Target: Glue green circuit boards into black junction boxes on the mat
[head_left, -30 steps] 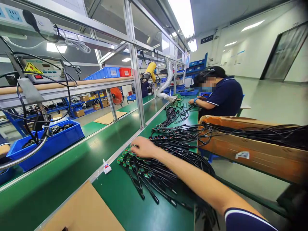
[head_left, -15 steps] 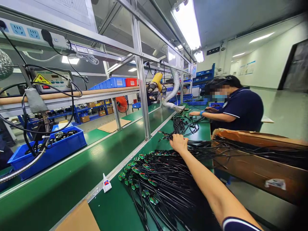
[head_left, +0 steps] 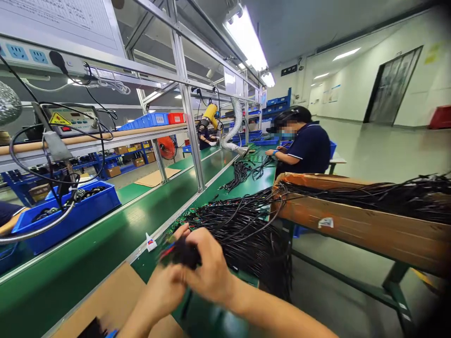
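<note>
Low in the middle of the head view, my right hand (head_left: 212,265) is closed around a bundle of black cables (head_left: 186,253) with red and blue wires at its end. Against the underside of this bundle is my left hand (head_left: 167,286), its fingers curled on it too. Motion blurs the bundle, so its end is hard to make out. Just beyond my hands lies a large pile of black cables (head_left: 246,239) on the green bench top. Small green boards (head_left: 190,217) show at the pile's left edge.
A cardboard box (head_left: 310,211) of black cables stands at right. Farther along the bench sits a co-worker (head_left: 306,145). A small white bottle (head_left: 151,242) lies near the metal strip, a cardboard sheet (head_left: 116,291) at front left. Left stands a blue bin (head_left: 70,220) of black parts.
My right hand has come back from the far cables towards me and now grips a cable bundle. My left hand has entered the view and joined it. The camera view has turned right.
</note>
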The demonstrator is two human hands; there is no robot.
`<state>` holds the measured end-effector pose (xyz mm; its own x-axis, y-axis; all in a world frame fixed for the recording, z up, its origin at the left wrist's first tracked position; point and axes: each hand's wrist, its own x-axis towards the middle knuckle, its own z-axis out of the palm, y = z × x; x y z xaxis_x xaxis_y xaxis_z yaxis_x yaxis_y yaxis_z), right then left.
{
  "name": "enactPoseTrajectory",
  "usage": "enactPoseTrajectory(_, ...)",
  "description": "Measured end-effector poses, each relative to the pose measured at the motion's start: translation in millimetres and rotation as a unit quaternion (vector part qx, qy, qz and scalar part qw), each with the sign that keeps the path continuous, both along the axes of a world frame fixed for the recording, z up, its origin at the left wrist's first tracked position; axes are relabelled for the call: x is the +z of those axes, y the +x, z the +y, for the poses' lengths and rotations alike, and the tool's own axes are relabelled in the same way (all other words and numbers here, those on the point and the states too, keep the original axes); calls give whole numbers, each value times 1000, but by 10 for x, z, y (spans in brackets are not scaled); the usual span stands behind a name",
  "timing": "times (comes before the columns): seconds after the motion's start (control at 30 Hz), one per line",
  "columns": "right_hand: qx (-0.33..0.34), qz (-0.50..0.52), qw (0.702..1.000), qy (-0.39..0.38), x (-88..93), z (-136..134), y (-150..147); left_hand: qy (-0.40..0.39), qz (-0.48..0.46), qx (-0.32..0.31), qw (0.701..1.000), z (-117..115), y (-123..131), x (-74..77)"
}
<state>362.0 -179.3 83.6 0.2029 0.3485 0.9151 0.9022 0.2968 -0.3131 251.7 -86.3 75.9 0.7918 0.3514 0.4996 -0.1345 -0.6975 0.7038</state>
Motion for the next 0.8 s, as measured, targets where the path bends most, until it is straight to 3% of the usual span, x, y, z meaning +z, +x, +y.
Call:
enactPoseTrajectory(0.1, 176, -88, 980, 10, 51, -129, -243, 6, -58, 17, 998, 36, -236, 5)
enactPoseTrajectory(0.17, 255, -133, 957, 32, 128, -202, -127, -8, -116, 20, 993, 60, -452, 57)
enactPoseTrajectory(0.23, 283, -112, 952, 40, 196, -203, 151, -24, -165, 10, 986, 26, -640, 170)
enactPoseTrajectory(0.27, 269, -71, 961, 4, 211, -168, 317, -26, -182, 1, 983, -8, -719, 248)
enactPoseTrajectory(0.33, 230, 5, 963, -139, 184, -45, 621, -6, -203, -5, 979, -84, -848, 427)
enactPoseTrajectory(0.4, 227, 40, 936, -267, 85, 81, 796, 32, -197, 7, 980, -133, -958, 603)
enactPoseTrajectory(0.47, 255, 40, 906, -335, -45, 124, 796, 71, -178, 30, 981, -135, -1053, 737)
enactPoseTrajectory(0.57, 343, 69, 854, -386, -219, -27, 508, 124, -177, 63, 974, -66, -1152, 824)
enactPoseTrajectory(0.67, 410, 144, 811, -392, -368, -283, 0, 149, -194, 86, 966, 28, -1178, 821)
enactPoseTrajectory(0.8, 347, 163, 840, -384, -626, -438, -725, 131, -202, 99, 965, 111, -1165, 781)
